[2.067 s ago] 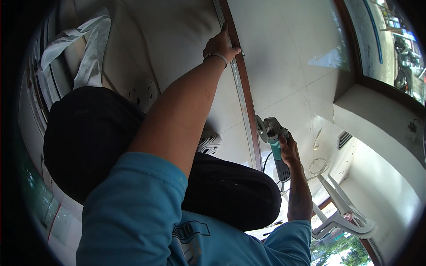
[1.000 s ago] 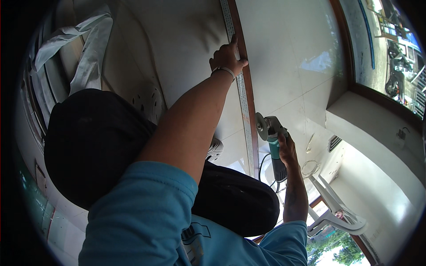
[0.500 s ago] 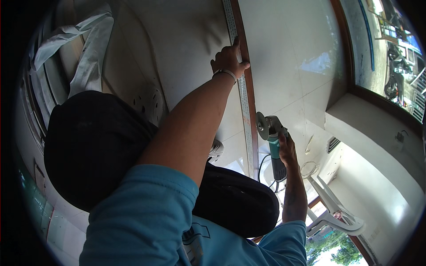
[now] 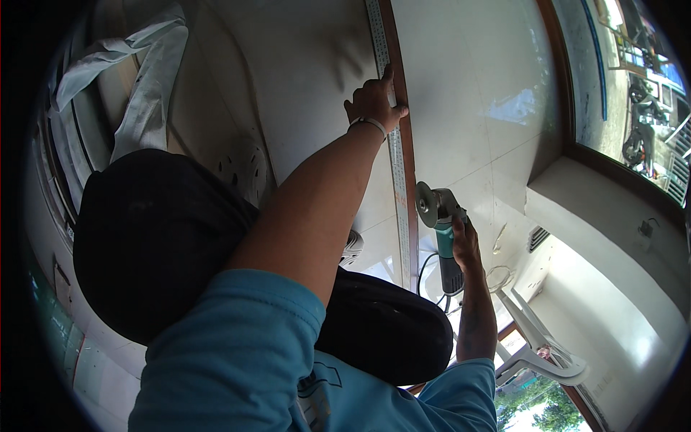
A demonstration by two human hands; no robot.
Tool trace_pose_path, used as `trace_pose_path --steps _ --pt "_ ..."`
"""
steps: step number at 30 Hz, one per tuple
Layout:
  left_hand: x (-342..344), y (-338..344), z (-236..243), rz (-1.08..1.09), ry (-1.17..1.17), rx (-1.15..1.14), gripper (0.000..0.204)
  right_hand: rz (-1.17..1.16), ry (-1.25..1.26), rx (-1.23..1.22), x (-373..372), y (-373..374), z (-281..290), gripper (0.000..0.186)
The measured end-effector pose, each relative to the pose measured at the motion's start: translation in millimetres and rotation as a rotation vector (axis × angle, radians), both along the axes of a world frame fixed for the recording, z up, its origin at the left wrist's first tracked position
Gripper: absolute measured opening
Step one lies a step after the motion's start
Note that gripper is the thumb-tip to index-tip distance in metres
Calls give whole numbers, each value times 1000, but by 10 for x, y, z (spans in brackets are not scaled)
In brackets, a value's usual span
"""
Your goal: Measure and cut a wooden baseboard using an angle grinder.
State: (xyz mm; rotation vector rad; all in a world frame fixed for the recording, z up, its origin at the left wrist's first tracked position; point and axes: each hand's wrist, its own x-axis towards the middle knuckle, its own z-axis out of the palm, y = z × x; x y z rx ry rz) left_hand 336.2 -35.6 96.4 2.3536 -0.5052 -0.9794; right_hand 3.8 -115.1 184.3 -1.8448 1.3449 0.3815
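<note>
Along the floor lie two long strips side by side, a pale perforated metal strip [image 4: 397,187] and a dark reddish-brown bar [image 4: 404,144]. My left hand [image 4: 374,102] is clamped over both, thumb against the bar's right edge and index finger pointing along it; its palm side is hidden. In my right hand [image 4: 466,241] is a teal and grey angle grinder [image 4: 445,241], gripped around its body. The grinder's disc [image 4: 426,204] faces the brown bar from just to its right, with a small gap showing between them.
White clogs [image 4: 245,173] are by my knees. A crumpled white sheet [image 4: 147,101] lies at far left. To the right stand a white plastic chair [image 4: 536,360], a low pale ledge [image 4: 597,216] and a brown-framed opening [image 4: 568,93]. A black cord [image 4: 421,270] trails by the grinder.
My left hand and the strips have shifted very slightly in view, the hand a little nearer to me. The grinder stays in almost the same place in my right hand.
</note>
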Motion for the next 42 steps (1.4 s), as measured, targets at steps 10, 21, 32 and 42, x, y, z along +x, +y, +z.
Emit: trace_pose_path --steps 10,21,32,42 --pt "10 -2 30 -5 17 17 97 3 47 -7 31 -25 -19 93" --pt "16 33 32 6 49 -7 96 -18 48 -15 173 2 -3 85" --pt "37 50 36 20 50 -11 95 12 25 -21 313 -28 -4 84" --pt "37 45 36 26 51 -30 94 16 22 -26 352 -102 -42 83"
